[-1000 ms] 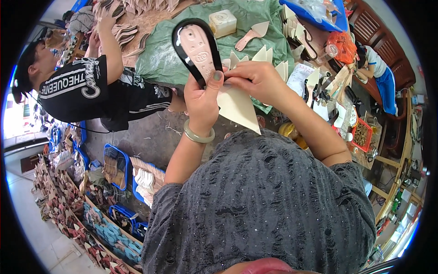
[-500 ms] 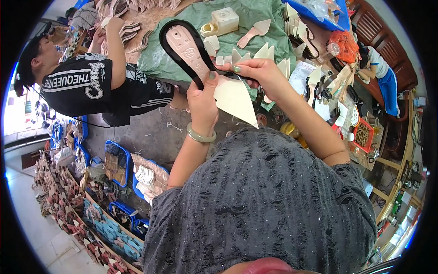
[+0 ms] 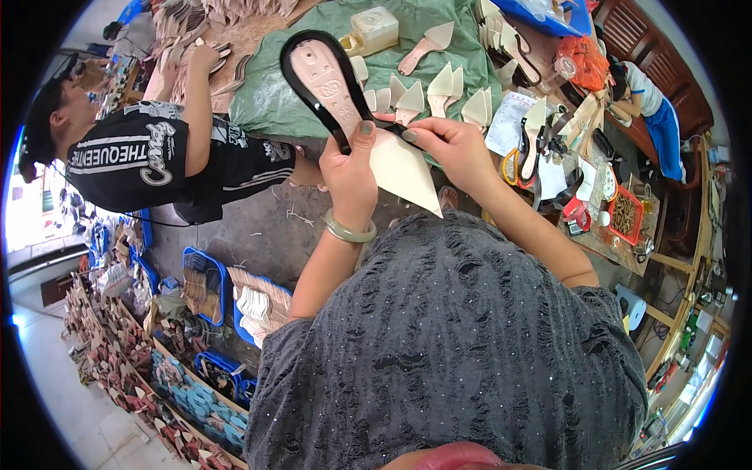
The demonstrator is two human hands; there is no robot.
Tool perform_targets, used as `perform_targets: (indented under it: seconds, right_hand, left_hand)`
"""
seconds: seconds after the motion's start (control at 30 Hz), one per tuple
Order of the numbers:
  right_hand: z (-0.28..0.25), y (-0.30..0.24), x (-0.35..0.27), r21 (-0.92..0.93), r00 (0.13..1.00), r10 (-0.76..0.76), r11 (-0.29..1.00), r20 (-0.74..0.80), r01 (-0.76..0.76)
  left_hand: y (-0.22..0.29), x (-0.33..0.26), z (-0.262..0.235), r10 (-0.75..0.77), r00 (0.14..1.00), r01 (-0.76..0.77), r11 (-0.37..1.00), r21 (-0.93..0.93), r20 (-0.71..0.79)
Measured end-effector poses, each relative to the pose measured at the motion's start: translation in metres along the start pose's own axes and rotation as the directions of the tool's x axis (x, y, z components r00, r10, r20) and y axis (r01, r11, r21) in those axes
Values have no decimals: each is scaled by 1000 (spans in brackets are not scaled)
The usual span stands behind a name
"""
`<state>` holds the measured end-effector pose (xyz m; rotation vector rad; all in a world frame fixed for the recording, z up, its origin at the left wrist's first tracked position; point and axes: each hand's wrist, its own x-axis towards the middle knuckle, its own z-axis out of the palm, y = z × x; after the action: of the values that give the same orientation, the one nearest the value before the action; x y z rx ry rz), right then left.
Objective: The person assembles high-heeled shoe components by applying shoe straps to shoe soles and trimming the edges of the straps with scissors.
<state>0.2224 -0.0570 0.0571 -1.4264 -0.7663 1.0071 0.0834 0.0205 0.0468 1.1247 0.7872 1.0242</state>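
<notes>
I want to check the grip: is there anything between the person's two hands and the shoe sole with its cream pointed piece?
Nothing visible is in the way. The left hand already grips the black-rimmed sole at its narrow part, and the right hand pinches the cream pointed piece directly. Both hold them above the green sheet.

Sole [image 3: 325, 78]: you hold one that is pale pink with a black rim and a stamped pattern on its face.
Cut piece [image 3: 403, 168]: plain cream, in your hands.
Bangle [image 3: 350, 232]: pale green, on your left wrist.
Your top [image 3: 462, 345]: dark grey, speckled, with torn-look streaks.
Sheet [image 3: 274, 98]: green.
Trays [image 3: 205, 283]: blue.
Neighbour's shirt [image 3: 129, 160]: black with white lettering.
</notes>
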Motion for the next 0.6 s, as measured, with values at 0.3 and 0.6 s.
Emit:
perform_targets:
  seconds: [0.3, 0.6]
  right_hand:
    - [-9, 6, 2, -286, 998, -50, 957, 27, 56]
    - [9, 14, -22, 215, 999, 31, 976, 44, -39]
  left_hand:
    - [3, -6, 11, 31, 988, -55, 986, 156, 151]
    - [30, 0, -21, -79, 868, 33, 994, 101, 490]
